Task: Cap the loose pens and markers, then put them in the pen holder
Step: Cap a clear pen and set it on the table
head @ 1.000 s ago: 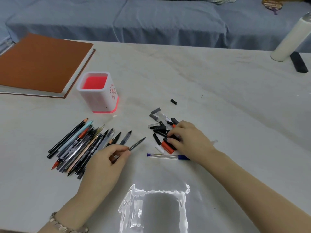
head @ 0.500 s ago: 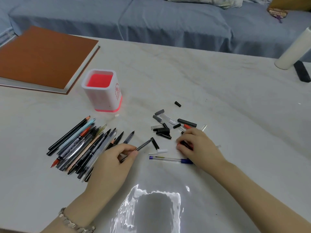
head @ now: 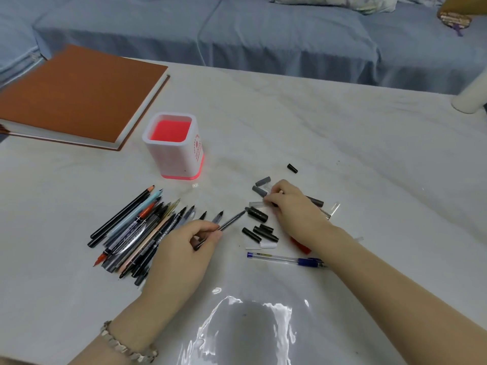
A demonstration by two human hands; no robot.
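We see the left hand (head: 181, 248) pinching a thin dark pen (head: 226, 224) between thumb and fingers, its uncapped tip aimed up and right toward the scattered caps (head: 259, 225). The right hand (head: 292, 206) lies palm down among those caps, fingertips curled at a grey cap (head: 259, 191); we cannot tell whether it actually grips it. Just left of the left hand lies the pile of loose pens and markers (head: 137, 230), fanned on the white table (head: 342, 143). The pen holder (head: 175, 151), white with a red inside, stands upright beyond the pile, beside an orange book (head: 79, 93). A blue pen (head: 284, 258) lies near the right wrist, and a red cap (head: 300, 246) peeks out beside it
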